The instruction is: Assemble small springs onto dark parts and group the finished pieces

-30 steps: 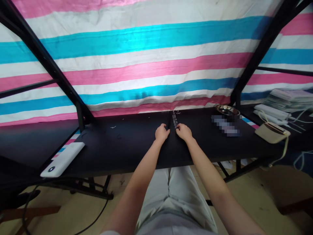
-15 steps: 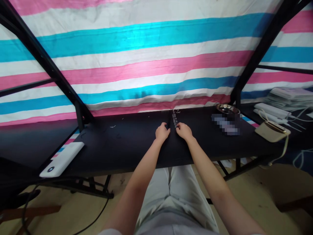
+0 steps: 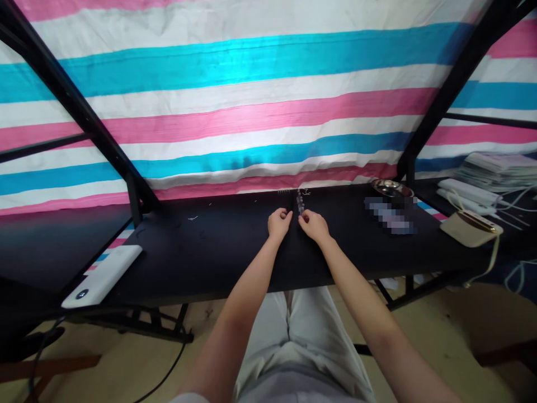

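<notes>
A strand of clear, greyish beads lies lengthwise on the black table, its far end by the back edge. At its near end, the fingertips of my right hand are pinched together on it. Just left of the strand, my left hand rests on the tabletop with thumb and fingers curled closed; whatever lies between them is too small to make out. Behind my left hand is a row of small thin pieces. A pale bit of thread lies beside the strand's far end.
A shiny metal bowl and a blurred-out item are at the right. Beyond sit a beige pouch and stacked papers. A white power bank lies at the left edge. Striped cloth hangs behind.
My left thumb and fingers have drawn closer together. My right fingertips have shifted slightly left along the strand's near end. The view has moved a little.
</notes>
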`<state>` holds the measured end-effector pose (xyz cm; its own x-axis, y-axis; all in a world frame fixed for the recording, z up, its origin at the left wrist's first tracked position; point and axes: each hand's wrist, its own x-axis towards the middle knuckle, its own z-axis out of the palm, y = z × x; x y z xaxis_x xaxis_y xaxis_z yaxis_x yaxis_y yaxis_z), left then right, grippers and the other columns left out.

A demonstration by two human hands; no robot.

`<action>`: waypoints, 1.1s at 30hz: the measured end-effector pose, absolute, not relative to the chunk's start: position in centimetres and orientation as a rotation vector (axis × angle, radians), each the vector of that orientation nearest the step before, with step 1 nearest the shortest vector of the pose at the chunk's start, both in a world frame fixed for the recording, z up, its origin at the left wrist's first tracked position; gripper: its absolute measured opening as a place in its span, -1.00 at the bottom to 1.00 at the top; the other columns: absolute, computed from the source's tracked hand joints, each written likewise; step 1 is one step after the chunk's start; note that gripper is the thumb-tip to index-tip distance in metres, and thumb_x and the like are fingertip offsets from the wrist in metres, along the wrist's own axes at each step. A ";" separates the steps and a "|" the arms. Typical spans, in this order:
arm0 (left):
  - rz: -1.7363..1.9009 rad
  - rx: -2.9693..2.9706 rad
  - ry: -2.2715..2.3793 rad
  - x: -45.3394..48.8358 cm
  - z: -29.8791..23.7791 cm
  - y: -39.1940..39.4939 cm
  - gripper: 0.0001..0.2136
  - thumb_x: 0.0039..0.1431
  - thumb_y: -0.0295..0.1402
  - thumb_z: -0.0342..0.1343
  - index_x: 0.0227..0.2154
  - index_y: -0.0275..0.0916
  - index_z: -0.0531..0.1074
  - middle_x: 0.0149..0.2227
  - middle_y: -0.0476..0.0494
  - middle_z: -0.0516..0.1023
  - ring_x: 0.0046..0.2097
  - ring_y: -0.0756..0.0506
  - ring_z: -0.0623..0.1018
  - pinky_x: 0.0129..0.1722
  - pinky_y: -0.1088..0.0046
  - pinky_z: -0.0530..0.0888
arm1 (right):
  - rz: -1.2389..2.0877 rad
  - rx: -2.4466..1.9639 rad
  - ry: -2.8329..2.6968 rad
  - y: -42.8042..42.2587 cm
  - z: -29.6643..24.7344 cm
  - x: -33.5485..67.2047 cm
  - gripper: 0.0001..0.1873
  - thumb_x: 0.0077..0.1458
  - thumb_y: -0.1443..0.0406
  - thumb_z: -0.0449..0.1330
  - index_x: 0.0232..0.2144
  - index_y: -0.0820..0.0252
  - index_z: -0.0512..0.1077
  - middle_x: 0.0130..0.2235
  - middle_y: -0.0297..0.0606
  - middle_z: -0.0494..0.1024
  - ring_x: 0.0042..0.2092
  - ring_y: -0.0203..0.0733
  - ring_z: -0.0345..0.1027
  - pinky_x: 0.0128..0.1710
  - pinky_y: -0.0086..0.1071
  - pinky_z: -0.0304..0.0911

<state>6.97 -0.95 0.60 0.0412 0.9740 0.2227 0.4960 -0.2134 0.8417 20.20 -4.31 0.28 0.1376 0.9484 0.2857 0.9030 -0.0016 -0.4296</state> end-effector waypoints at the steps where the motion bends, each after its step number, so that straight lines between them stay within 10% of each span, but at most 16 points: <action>1: 1.171 1.649 1.371 6.9 0.7 -1.0 -0.78 0.03 -0.18 0.08 -0.40 -0.25 0.42 -0.50 -0.01 0.44 -0.52 0.06 0.38 -0.49 0.56 0.31 | 0.126 -1.837 -1.809 -4.4 0.3 20.1 -0.78 0.14 0.20 -0.02 -0.33 0.13 0.39 -0.32 -0.28 0.51 -0.31 -0.24 0.36 -0.36 -0.45 0.13; 11: 1.288 1.198 0.900 6.4 1.7 -1.6 -0.65 -0.12 -0.07 0.18 -0.59 -0.28 0.27 -0.70 0.14 0.15 -0.69 0.16 0.17 -0.71 0.62 0.04 | 0.237 -1.514 -1.921 -4.8 0.6 19.6 -0.76 0.19 0.26 -0.07 -0.25 0.18 0.38 -0.26 -0.22 0.50 -0.25 -0.24 0.36 -0.23 -0.45 0.17; 33: 1.312 1.804 1.053 6.6 1.4 -2.5 -0.78 0.06 -0.25 0.05 -0.31 -0.29 0.43 -0.48 -0.02 0.45 -0.57 0.12 0.29 -0.55 0.61 0.23 | 0.100 -1.731 -1.782 -5.3 0.9 19.0 -0.69 0.16 0.18 -0.04 -0.10 0.08 0.36 -0.31 -0.25 0.54 -0.30 -0.17 0.41 -0.37 -0.44 0.13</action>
<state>6.59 -2.46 1.36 0.1718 0.8884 0.4257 0.2238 -0.4561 0.8613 18.99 -5.30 0.93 0.0763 0.9193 0.3862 0.8701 0.1277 -0.4760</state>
